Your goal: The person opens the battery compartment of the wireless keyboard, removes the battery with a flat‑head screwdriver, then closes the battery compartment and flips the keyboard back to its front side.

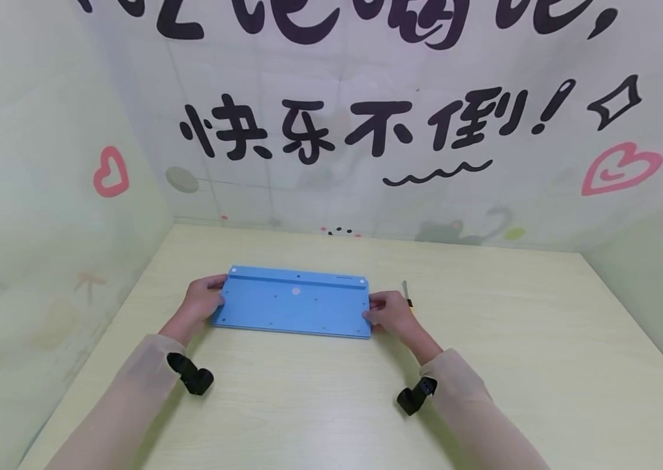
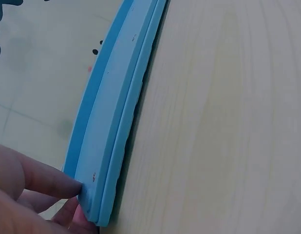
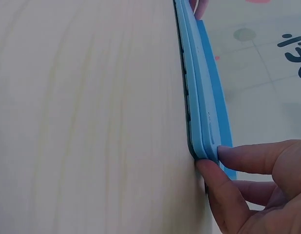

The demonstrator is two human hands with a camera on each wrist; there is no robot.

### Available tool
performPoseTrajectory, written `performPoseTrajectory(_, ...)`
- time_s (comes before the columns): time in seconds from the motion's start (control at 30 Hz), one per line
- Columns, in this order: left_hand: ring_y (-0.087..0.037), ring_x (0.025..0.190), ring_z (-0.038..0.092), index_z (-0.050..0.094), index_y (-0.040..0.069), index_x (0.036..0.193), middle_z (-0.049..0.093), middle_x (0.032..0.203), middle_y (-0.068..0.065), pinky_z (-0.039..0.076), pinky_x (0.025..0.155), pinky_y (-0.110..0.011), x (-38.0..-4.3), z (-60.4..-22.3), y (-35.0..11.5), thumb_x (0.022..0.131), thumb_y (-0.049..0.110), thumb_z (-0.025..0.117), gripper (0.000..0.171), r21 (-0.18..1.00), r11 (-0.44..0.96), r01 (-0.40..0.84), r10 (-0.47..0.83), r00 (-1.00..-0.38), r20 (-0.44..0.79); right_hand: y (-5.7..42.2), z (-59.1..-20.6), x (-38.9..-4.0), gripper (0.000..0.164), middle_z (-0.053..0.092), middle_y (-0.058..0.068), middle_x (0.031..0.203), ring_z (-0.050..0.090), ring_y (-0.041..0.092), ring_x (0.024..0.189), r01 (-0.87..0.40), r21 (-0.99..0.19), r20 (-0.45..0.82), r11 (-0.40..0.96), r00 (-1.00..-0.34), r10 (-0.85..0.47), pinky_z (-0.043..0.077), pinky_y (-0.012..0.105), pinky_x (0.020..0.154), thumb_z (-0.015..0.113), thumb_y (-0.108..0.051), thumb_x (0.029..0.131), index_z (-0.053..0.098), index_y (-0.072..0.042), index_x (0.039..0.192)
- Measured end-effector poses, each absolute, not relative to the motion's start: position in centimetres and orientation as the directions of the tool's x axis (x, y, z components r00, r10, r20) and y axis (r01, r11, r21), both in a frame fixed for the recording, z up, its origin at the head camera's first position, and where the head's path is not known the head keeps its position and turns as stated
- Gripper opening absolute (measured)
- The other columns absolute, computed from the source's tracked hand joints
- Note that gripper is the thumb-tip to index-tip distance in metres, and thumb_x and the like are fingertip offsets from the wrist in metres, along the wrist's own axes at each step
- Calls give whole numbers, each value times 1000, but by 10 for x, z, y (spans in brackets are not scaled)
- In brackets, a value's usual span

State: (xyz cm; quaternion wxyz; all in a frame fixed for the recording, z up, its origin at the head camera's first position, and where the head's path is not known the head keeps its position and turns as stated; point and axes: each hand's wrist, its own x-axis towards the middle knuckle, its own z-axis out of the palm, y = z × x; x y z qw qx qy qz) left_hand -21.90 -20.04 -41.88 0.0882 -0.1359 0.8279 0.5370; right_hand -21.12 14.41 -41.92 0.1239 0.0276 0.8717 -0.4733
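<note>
A light blue keyboard (image 1: 290, 310) is turned with its underside up, showing small screw holes and a raised strip along the far edge. My left hand (image 1: 201, 300) grips its left end, thumb on the underside. At the opposite end, my right hand (image 1: 389, 312) pinches the keyboard's edge between thumb and fingers. In the right wrist view, key edges show along the lower face of the keyboard (image 3: 201, 92), just above the tabletop. The left wrist view shows a narrow dark shadow along the keyboard (image 2: 116, 107).
Just beyond my right hand lies a thin tool (image 1: 406, 292) with a metal shaft and a black and yellow part, mostly hidden by the hand. The pale wooden table (image 1: 513, 339) is bordered by printed cloth walls (image 1: 308, 196) at the back and sides.
</note>
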Motion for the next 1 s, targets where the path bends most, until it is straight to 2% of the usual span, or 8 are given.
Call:
performPoseTrajectory(0.3, -36, 121, 35, 30, -6, 139, 36, 134, -27, 32, 100, -45, -221, -421, -199, 85, -11, 36, 55, 858, 422, -292, -118, -956, -268, 143, -415, -210, 41, 59, 12, 91, 58, 20, 76, 206, -807, -255, 554, -967, -11, 53, 28, 59, 68, 2, 79, 57, 6, 118)
performPoseTrajectory(0.57, -36, 125, 33, 34, -3, 138, 36, 136, -25, 29, 102, -45, -220, -417, -199, 89, 3, 41, 50, 866, 391, -310, -146, -950, -274, 145, -418, -210, 42, 59, 13, 92, 58, 20, 76, 239, -835, -272, 495, -962, 6, 53, 29, 58, 70, 2, 77, 58, 5, 117)
performPoseTrajectory(0.8, -36, 122, 33, 39, 2, 137, 35, 135, -22, 31, 101, -47, -220, -404, -192, 96, 14, 40, 43, 889, 398, -227, -106, -974, -201, 146, -421, -211, 41, 59, 12, 94, 59, 20, 76, 261, -839, -286, 477, -958, 21, 53, 29, 59, 70, 2, 77, 58, 3, 117)
performPoseTrajectory(1.0, -33, 116, 39, 46, 2, 131, 42, 127, -20, 38, 93, -45, -227, -395, -178, 95, 12, 43, 38, 888, 436, -149, -63, -989, -135, 146, -421, -210, 42, 59, 12, 93, 59, 19, 76, 260, -846, -286, 465, -958, 15, 54, 30, 60, 70, 1, 77, 58, 3, 117)
